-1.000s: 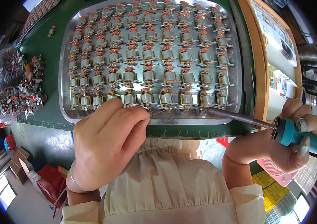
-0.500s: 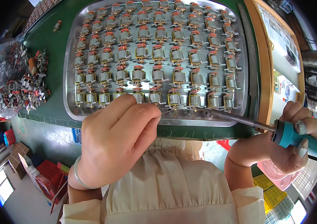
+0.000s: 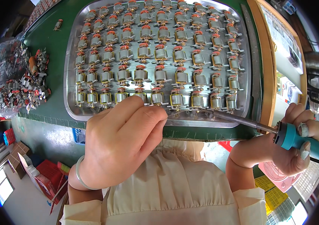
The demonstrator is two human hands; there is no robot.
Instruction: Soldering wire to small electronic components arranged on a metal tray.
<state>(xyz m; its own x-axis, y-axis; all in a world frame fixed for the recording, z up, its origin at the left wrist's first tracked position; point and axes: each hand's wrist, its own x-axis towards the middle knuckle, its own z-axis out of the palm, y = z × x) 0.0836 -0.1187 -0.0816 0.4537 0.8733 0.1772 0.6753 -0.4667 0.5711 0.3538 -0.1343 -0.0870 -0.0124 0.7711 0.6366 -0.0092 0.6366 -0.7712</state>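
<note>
My left hand [image 3: 120, 144] is closed in a pinch at the near edge of the metal tray [image 3: 68, 88]. From its fingertips a thin solder wire [image 3: 180, 112] runs right toward the nearest row of parts. My right hand [image 3: 285, 161] grips the teal handle of a soldering iron [image 3: 289, 135], white wrappings on some fingers. The iron's tip points left and lies at the lower end of a small coil part [image 3: 197, 100] in that row; exact contact is too small to tell. Rows of similar grey coils with red tops and metal frames fill the tray.
On the green table left of the tray, a clear plastic bag [image 3: 3, 75] spills a pile of small parts [image 3: 30, 90]. One loose coil part [image 3: 58, 24] lies farther back. A wooden frame [image 3: 264, 75] borders the right side. A pink fan [image 3: 276, 174] stands below right.
My left hand has shifted slightly right, with the solder wire closer to the iron's tip. The soldering iron and my right hand have barely moved.
</note>
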